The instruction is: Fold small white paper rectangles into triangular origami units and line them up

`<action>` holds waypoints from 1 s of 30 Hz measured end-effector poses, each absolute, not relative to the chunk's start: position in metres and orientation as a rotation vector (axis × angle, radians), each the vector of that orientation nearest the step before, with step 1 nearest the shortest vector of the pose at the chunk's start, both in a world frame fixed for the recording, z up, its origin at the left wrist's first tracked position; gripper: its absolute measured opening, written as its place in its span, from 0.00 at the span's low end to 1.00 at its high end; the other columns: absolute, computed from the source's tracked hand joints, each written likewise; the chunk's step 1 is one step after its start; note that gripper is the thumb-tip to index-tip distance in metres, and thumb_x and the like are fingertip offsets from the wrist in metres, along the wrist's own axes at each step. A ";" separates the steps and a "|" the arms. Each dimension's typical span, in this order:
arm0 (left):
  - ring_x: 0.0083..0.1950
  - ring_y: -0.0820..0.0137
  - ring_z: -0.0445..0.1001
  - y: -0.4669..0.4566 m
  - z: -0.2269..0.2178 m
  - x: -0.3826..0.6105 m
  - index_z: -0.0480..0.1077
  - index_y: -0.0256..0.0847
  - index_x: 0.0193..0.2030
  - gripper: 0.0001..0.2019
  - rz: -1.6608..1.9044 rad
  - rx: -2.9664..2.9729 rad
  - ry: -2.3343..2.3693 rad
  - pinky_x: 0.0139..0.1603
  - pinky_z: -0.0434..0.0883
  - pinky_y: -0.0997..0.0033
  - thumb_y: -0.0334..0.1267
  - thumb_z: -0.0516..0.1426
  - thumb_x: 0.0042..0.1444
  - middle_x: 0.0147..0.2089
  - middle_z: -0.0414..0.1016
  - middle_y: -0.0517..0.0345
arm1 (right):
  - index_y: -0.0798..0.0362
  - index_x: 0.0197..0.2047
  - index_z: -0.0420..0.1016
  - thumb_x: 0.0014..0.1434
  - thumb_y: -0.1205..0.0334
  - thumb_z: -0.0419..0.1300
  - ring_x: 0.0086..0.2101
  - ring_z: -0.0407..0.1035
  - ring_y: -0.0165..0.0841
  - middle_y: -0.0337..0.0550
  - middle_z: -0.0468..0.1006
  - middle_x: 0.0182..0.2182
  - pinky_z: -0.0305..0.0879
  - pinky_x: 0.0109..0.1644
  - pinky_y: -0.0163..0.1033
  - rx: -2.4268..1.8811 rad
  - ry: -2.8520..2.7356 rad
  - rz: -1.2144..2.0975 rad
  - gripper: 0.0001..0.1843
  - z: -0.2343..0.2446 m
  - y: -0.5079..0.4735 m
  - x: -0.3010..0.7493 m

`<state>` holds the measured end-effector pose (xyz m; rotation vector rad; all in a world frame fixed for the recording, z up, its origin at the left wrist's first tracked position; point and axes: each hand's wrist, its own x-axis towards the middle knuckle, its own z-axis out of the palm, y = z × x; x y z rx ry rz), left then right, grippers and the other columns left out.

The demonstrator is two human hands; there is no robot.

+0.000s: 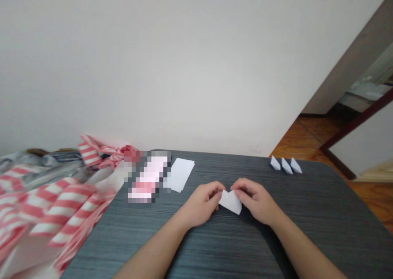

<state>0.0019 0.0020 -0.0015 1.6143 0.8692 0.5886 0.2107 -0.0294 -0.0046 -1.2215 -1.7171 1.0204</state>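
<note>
Folded paper (pixel 231 203) pinched between the left hand (pixel 204 203) and the right hand (pixel 256 199)

A smooth, pale wall (pixel 196 66) rises behind everything. Below it spreads the tabletop (pixel 196 250), dark grey with fine streaks and a rounded far corner. To the left lies rumpled red-and-white striped cloth (pixel 61 205), soft and heaped. On the tabletop's left side, a flat, oblong pinkish thing (pixel 150 174) is too pixelated to identify.

Both hands are closed at thumb and fingers, each gripping an upper corner of the folded paper, near the middle of the tabletop; whether its lower point touches the surface I cannot tell. Just beside the pinkish thing lie flat white sheets (pixel 181 174), their edges slightly out of line.

The held paper should be almost weightless, stiffer along its layered creases, yet easily crumpled or torn; a light pinch on the doubled edges looks safest. It has a notched top and tapers downward. Smallest are three pointed white pieces (pixel 287 166), crisp-edged and set in a row at the far right.
</note>
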 end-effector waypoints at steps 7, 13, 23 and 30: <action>0.26 0.72 0.67 0.003 -0.002 -0.001 0.73 0.37 0.35 0.17 0.549 1.654 0.862 0.28 0.62 0.75 0.47 0.51 0.64 0.23 0.68 0.61 | 0.50 0.41 0.78 0.63 0.66 0.56 0.34 0.70 0.34 0.43 0.77 0.33 0.65 0.39 0.37 -1.157 -1.851 0.908 0.09 -0.003 -0.026 0.210; 0.25 0.74 0.65 0.002 -0.004 -0.002 0.74 0.36 0.36 0.16 0.569 1.602 0.831 0.27 0.60 0.76 0.46 0.52 0.63 0.22 0.67 0.62 | 0.51 0.42 0.78 0.62 0.66 0.57 0.34 0.70 0.34 0.44 0.77 0.34 0.65 0.38 0.38 -1.238 -1.835 0.921 0.09 -0.007 -0.026 0.209; 0.21 0.75 0.65 0.004 -0.010 0.002 0.67 0.39 0.35 0.11 0.624 1.518 0.952 0.23 0.58 0.78 0.45 0.54 0.62 0.19 0.65 0.66 | 0.54 0.47 0.74 0.62 0.62 0.58 0.25 0.64 0.30 0.38 0.72 0.26 0.60 0.29 0.34 -1.314 -1.663 1.132 0.11 -0.015 -0.027 0.209; 0.22 0.76 0.65 0.003 -0.009 0.003 0.68 0.37 0.38 0.12 0.591 1.507 0.915 0.23 0.60 0.78 0.46 0.54 0.62 0.24 0.66 0.64 | 0.54 0.46 0.75 0.61 0.64 0.57 0.21 0.61 0.28 0.34 0.67 0.21 0.55 0.25 0.33 -1.331 -1.666 1.167 0.11 -0.014 -0.028 0.207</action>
